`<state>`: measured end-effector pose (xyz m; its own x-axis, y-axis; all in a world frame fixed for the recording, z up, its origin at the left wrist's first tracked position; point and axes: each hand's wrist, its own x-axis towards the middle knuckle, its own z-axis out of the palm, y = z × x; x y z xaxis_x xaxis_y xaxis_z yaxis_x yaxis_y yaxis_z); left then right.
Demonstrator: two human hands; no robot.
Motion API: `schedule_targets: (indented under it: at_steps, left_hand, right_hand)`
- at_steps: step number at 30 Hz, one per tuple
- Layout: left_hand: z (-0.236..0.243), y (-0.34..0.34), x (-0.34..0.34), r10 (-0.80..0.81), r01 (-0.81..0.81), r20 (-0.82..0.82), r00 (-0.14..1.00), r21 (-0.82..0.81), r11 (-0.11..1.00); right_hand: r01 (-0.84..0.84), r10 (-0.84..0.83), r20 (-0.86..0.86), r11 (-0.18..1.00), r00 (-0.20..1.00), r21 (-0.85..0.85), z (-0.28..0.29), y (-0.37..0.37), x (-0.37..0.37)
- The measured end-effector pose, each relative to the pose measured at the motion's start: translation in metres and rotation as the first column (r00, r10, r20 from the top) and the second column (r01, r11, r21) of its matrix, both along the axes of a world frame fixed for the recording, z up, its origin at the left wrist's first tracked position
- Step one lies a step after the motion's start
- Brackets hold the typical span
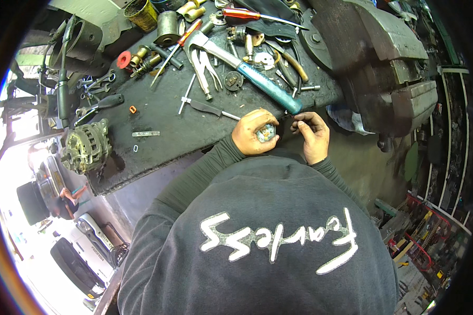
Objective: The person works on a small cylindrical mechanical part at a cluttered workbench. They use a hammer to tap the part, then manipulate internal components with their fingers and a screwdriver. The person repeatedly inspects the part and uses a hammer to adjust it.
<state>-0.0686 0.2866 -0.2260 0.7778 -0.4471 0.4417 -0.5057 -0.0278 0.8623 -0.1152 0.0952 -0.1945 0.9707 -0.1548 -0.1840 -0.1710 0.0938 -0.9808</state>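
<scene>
Head view: a small round thing [266,133] sits in the left hand [247,135], on the side facing the right hand [315,137];
Left hand: curled partly closed, thumb and fingers around the round thing;
Right hand: apart from the round thing, thumb and fingertips bent close together; I cannot tell if they pinch something tiny;
Hammer [263,83]: on the dark bench [165,100]; its blue handle end is near the right fingertips

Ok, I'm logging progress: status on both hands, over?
Left hand: holding small, round, silvery object. Right hand: nearby, grip unclear. Blue-handled metal hammer: handle end close to right hand.
</scene>
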Motion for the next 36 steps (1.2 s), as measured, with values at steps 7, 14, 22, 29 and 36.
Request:
schedule_targets:
  at_steps: [7,14,22,29,36]
  left_hand:
    - [0.002,0.0,-0.002,-0.06,0.057,0.057,0.997,0.047,0.997]
    - [0.008,0.004,0.005,-0.073,0.067,0.147,0.986,0.043,0.997]
    - [-0.009,0.005,0.004,-0.042,0.039,0.063,0.997,0.047,0.998]
    - [-0.011,0.002,0.002,-0.011,0.01,0.106,0.994,0.011,1.0]
    - [-0.017,0.002,0.0,0.025,-0.027,0.088,0.996,0.018,0.999]
  right_hand:
    - [-0.018,0.017,0.063,1.0,0.998,0.025,0.003,0.01,-0.012]
    - [-0.069,0.07,0.106,0.998,0.992,-0.014,0.002,0.008,-0.011]
    - [-0.151,0.244,0.281,0.937,0.928,-0.315,-0.004,0.011,-0.001]
    - [-0.223,0.425,0.262,0.8,0.866,-0.557,0.001,0.019,0.003]
    - [-0.124,0.496,0.262,0.617,0.828,-0.777,0.004,0.029,0.002]
